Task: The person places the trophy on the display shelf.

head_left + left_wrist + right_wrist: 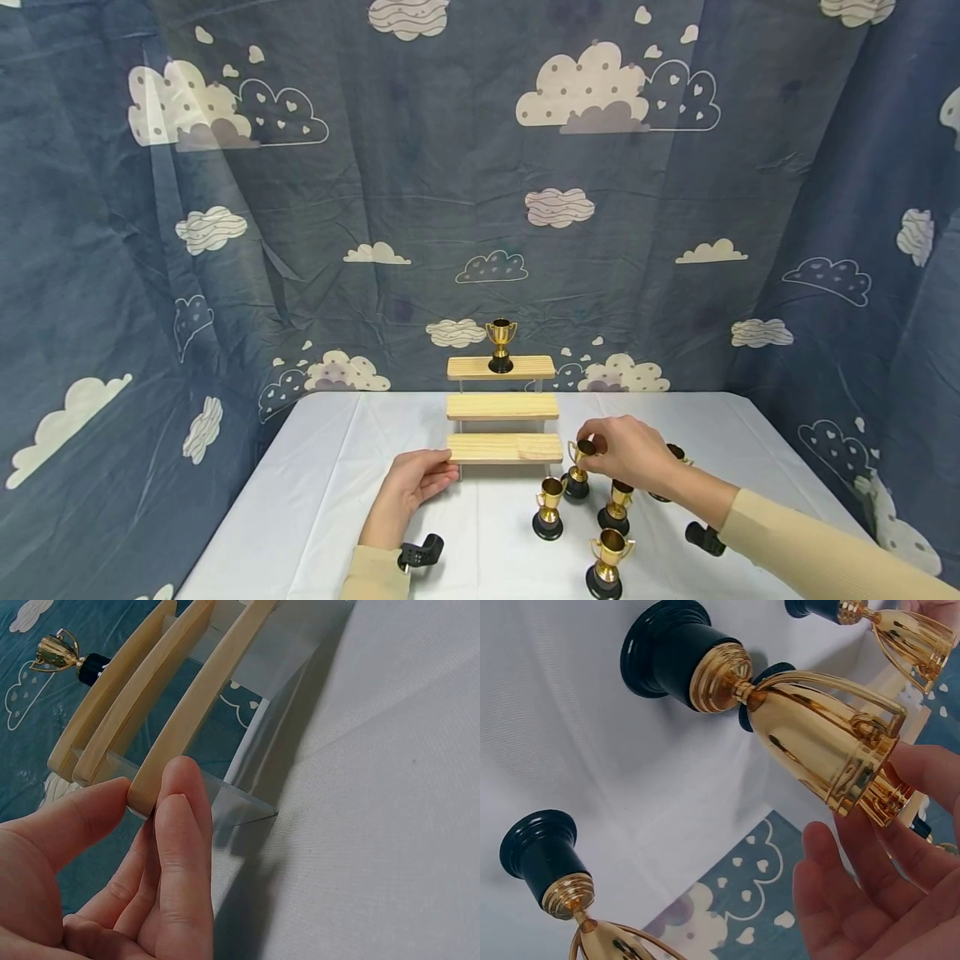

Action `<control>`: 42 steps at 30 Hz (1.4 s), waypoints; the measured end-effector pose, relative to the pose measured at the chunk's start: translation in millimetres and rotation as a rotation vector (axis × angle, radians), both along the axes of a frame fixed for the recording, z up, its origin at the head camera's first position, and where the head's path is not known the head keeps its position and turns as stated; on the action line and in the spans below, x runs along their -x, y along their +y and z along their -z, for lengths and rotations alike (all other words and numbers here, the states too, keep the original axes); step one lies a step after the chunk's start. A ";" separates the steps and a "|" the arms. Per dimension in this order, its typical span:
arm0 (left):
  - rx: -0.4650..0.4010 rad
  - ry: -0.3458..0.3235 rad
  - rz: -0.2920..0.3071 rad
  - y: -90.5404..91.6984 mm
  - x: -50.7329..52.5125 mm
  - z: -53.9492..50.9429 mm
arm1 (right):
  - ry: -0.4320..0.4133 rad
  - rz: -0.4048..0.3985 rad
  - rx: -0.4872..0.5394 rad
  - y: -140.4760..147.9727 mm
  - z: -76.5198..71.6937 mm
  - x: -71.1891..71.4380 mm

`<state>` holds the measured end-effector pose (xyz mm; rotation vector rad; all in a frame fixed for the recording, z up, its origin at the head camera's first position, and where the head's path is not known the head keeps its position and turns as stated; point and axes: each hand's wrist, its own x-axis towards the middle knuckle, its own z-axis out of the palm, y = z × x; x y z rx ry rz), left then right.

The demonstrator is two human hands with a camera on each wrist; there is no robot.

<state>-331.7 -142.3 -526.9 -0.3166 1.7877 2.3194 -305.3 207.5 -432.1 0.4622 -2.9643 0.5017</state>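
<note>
A three-step stand has pale wooden shelves on clear supports. My left hand pinches the left end of the lowest shelf between thumb and fingers; the left wrist view shows the thumb against the wood. To the right of the stand, my right hand holds a small gold trophy cup by its rim. That cup is upright; whether its black base touches the table I cannot tell. In the right wrist view a nearer cup partly hides the held one. Another trophy stands on the top shelf.
Several more trophies stand on the white table: one in front of the held cup, one beside it, one near the front, and one partly behind the right arm. A blue cloud-patterned curtain surrounds the table.
</note>
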 end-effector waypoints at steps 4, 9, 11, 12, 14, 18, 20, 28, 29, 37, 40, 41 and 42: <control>-0.009 -0.003 0.003 -0.2 0.1 0.1 | -0.001 0.004 0.004 -0.8 -0.9 0.1; -0.020 -0.010 0.005 0.1 0.3 -0.9 | 0.016 0.002 0.012 -1.4 -2.8 0.6; -0.019 -0.011 0.002 0.1 0.3 -1.1 | 0.026 0.000 0.016 -2.2 -4.7 0.5; -0.018 -0.008 0.001 0.1 0.2 -1.3 | 0.031 -0.002 0.019 -2.6 -6.0 0.3; -0.013 -0.005 0.002 0.0 0.1 -1.4 | 0.037 -0.008 0.023 -3.6 -8.4 0.2; -0.009 -0.001 0.003 -0.1 0.2 -1.5 | 0.045 -0.011 0.036 -6.1 -14.0 -1.3; -0.009 -0.007 0.001 0.1 0.9 -1.1 | 0.049 -0.012 0.043 -6.8 -15.8 -2.2; -0.014 -0.023 -0.007 0.4 1.9 1.6 | 0.062 -0.015 0.054 -10.9 -21.2 -5.1; -0.014 -0.024 -0.009 0.4 2.0 1.5 | 0.064 -0.018 0.055 -11.5 -21.7 -5.4; -0.010 -0.019 -0.011 0.6 2.8 1.5 | 0.081 -0.049 0.078 -16.2 -26.0 -7.1; -0.008 -0.005 -0.002 0.2 1.6 1.3 | 0.084 -0.055 0.091 -18.5 -27.7 -6.7; -0.007 -0.001 0.000 0.0 1.3 1.0 | 0.086 -0.056 0.095 -19.5 -28.3 -6.4; -0.007 0.005 0.003 -0.1 1.1 1.2 | 0.088 -0.058 0.098 -20.3 -28.7 -6.2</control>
